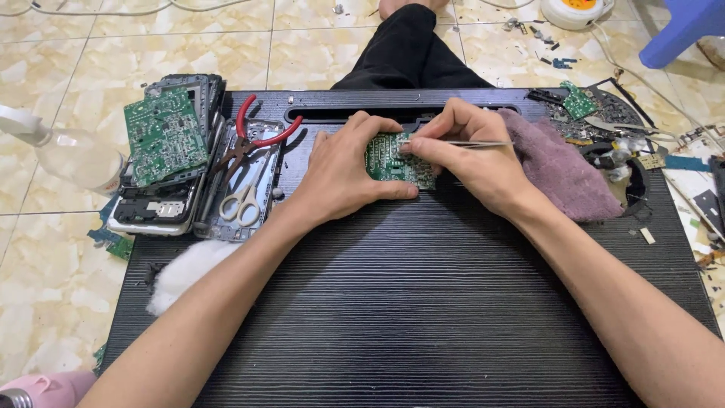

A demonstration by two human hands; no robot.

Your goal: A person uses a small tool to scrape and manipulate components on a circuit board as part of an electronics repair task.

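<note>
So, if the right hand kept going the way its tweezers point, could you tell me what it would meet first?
The right hand holds tweezers pointing left, tips already on the green circuit board. Beyond that, the left hand pinning the board would probably come next, though depth is hard to judge.

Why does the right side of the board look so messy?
Broken bits and loose parts lie heaped at the black board's far right corner, spilling onto the floor, beside the purple cloth.
</note>
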